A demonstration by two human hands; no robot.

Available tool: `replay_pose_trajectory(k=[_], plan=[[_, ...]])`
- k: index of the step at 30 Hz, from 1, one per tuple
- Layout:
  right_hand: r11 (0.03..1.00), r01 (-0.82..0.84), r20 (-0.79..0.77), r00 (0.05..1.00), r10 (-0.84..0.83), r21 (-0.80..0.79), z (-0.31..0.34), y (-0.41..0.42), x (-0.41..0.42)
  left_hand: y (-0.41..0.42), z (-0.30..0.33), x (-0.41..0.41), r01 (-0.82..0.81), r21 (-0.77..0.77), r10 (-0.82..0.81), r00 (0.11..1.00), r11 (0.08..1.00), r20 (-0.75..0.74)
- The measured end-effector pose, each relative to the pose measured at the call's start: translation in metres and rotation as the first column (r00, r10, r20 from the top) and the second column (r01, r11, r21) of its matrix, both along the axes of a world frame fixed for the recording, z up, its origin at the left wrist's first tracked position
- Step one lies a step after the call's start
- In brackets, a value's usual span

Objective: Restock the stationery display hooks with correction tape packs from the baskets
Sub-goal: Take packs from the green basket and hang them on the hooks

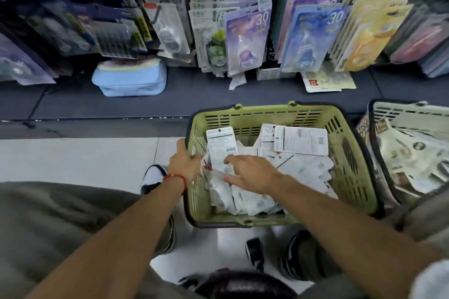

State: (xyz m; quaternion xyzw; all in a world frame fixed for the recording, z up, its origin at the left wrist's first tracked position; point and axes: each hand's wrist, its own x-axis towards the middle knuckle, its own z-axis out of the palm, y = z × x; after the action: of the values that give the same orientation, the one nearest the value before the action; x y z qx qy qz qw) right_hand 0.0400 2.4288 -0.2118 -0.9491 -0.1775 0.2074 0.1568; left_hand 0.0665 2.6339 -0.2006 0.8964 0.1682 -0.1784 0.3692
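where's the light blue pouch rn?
Head view, upper left of centre: the light blue pouch lies on the dark bottom shelf, below the hanging packs and up-left of the green basket.

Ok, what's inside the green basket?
The green basket holds a loose pile of white carded packs, mostly back side up. Both hands reach in, the left hand at the rim, the right hand on the pile. Anything underneath is covered.
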Motion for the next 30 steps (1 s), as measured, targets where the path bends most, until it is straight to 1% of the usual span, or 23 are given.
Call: replay_pose_trajectory(k=[1,3,5,8,10,12,13,14,15,16,17,18,19,20,21,22,23,24,26,27,28,29,30], plan=[[1.0,0.018,-0.031,0.999,-0.017,0.023,-0.009,0.018,-0.007,0.002,0.0,0.002,0.014,0.003,-0.014,1.0,1.0,-0.001],[0.986,0.128,-0.097,0.988,-0.118,0.103,-0.025,0.035,-0.017,0.004,0.001,0.006,0.027,0.012,-0.027,0.999,1.0,0.024],[0.924,0.29,-0.205,0.948,-0.242,0.251,-0.028,0.032,-0.021,0.006,0.002,0.007,0.012,0.021,-0.013,0.999,1.0,0.052],[0.714,0.539,-0.352,0.84,-0.414,0.447,-0.009,0.017,-0.01,0.009,0.005,0.0,0.026,0.091,-0.034,0.995,0.996,0.09],[0.595,0.608,-0.4,0.794,-0.457,0.525,0.008,0.008,0.005,0.013,0.013,-0.002,0.006,0.134,-0.04,0.967,0.991,0.253],[0.505,0.63,-0.454,0.776,-0.439,0.59,0.025,0.004,0.021,0.01,0.027,-0.002,0.078,0.137,-0.13,0.895,0.987,0.426],[0.444,0.641,-0.496,0.766,-0.408,0.625,0.032,0.003,0.026,0.006,0.033,-0.003,0.154,0.095,-0.18,0.876,0.984,0.448],[0.373,0.654,-0.539,0.755,-0.372,0.658,0.038,0.004,0.03,0.001,0.038,-0.005,0.219,0.009,-0.203,0.889,0.976,0.411],[0.303,0.664,-0.568,0.745,-0.349,0.684,0.042,0.006,0.032,-0.004,0.042,-0.008,0.257,-0.111,-0.209,0.922,0.96,0.327],[0.245,0.671,-0.577,0.733,-0.36,0.7,0.042,0.009,0.032,-0.008,0.041,-0.011,0.251,-0.246,-0.191,0.951,0.936,0.245],[0.229,0.679,-0.557,0.715,-0.423,0.698,0.038,0.013,0.029,-0.008,0.039,-0.012,0.206,-0.331,-0.152,0.972,0.921,0.18],[0.302,0.692,-0.483,0.692,-0.537,0.655,0.031,0.016,0.025,-0.007,0.039,-0.012,0.151,-0.342,-0.108,0.984,0.927,0.142],[0.48,0.696,-0.334,0.695,-0.636,0.535,0.022,0.019,0.019,-0.004,0.039,-0.011,0.105,-0.317,-0.065,0.989,0.943,0.133],[0.683,0.668,-0.171,0.741,-0.65,0.296,0.01,0.02,0.01,0.0,0.039,-0.008,0.06,-0.303,-0.023,0.992,0.951,0.125],[0.814,0.582,-0.091,0.81,-0.579,0.003,-0.003,0.023,-0.001,0.003,0.038,-0.006,0.017,-0.316,0.02,0.994,0.948,0.112],[0.857,0.468,-0.091,0.864,-0.495,-0.214,-0.013,0.027,-0.013,0.006,0.038,-0.003,-0.028,-0.349,0.062,0.994,0.937,0.087],[0.869,0.375,-0.112,0.897,-0.428,-0.324,-0.022,0.031,-0.023,0.007,0.037,-0.002,-0.065,-0.376,0.09,0.995,0.925,0.051],[0.876,0.312,-0.117,0.919,-0.376,-0.367,-0.029,0.035,-0.031,0.008,0.037,-0.002,-0.088,-0.39,0.103,0.994,0.917,0.018],[0.896,0.283,-0.046,0.947,-0.316,-0.342,-0.036,0.039,-0.038,0.008,0.035,-0.003,-0.105,-0.407,0.113,0.994,0.908,-0.004],[0.908,0.317,0.023,0.946,-0.324,-0.272,-0.034,0.039,-0.037,0.008,0.033,-0.003,-0.109,-0.415,0.119,0.993,0.903,-0.002],[0.909,0.391,0.07,0.92,-0.385,-0.145,-0.03,0.037,-0.035,0.008,0.031,-0.003,-0.122,-0.427,0.136,0.991,0.896,0.002],[0.867,0.497,0.061,0.865,-0.497,0.021,-0.024,0.035,-0.031,0.007,0.03,-0.003,-0.141,-0.443,0.161,0.987,0.886,0.007],[0.763,0.617,-0.016,0.78,-0.626,0.196,-0.018,0.032,-0.026,0.006,0.03,-0.002,-0.162,-0.459,0.192,0.981,0.874,0.018]])
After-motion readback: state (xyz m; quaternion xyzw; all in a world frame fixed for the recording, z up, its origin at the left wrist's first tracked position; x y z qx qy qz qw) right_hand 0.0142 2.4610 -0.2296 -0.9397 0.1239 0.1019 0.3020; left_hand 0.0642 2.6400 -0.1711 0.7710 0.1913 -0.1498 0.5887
